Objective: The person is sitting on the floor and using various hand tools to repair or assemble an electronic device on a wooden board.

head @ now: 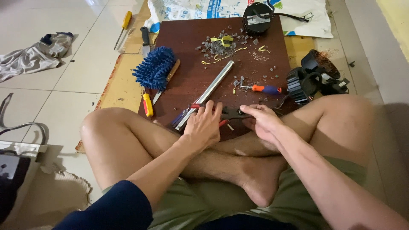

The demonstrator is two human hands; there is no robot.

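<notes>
I sit cross-legged on the floor in front of a dark brown board [191, 47]. My left hand [203, 126] rests on a tool with red handles [197, 105] at the near end of a long silver metal tube [209, 92]. My right hand [263, 121] pinches a small dark part [232, 113] lying on the board between both hands. An orange-and-blue handled screwdriver [265, 89] lies just beyond my right hand. Grey debris and yellow strips [221, 46] are piled at the far middle of the board.
A blue fluffy brush [154, 67] and a yellow-handled tool [147, 104] lie at the board's left edge. Black round motor parts [315, 76] sit on the right, another black round part [257, 18] at the back. A yellow screwdriver [122, 26] and a crumpled cloth [36, 55] lie on the tiles.
</notes>
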